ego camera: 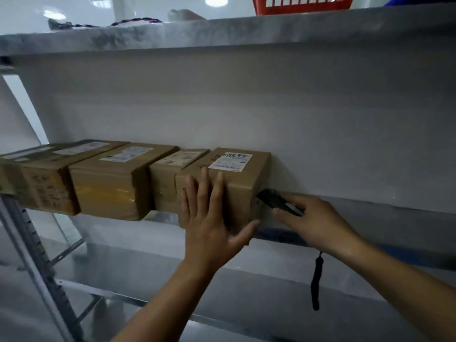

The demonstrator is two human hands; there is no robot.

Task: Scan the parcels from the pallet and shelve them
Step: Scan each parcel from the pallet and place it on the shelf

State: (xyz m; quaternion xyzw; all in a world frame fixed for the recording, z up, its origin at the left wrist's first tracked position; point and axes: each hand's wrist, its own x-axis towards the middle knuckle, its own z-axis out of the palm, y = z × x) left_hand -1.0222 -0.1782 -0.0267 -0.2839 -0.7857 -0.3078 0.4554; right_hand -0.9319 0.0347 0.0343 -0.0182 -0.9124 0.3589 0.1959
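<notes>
My left hand [209, 218] is flat, fingers straight, on the cardboard parcel [237, 174] front, its long axis running back. Right hand [313, 223] grips the scanner [276, 199] just right of it.

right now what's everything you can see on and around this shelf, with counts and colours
rightmost parcel: 1, brown cardboard with a white label, on the middle shelf
other parcels: at least 3, brown cardboard, in a row to its left
middle shelf: 1, pale grey, bare to the right of the parcels
top shelf: 1, pale grey, overhead
basket: 1, red, on the top shelf at right
dark item: 1, too blurred to name, on the top shelf at left
upright post: 1, grey, perforated, far left
scanner: 1, black, beside the rightmost parcel
strap: 1, black, hanging below the right wrist
left hand: fingers flat on the rightmost parcel's front
right hand: grips the scanner
</notes>
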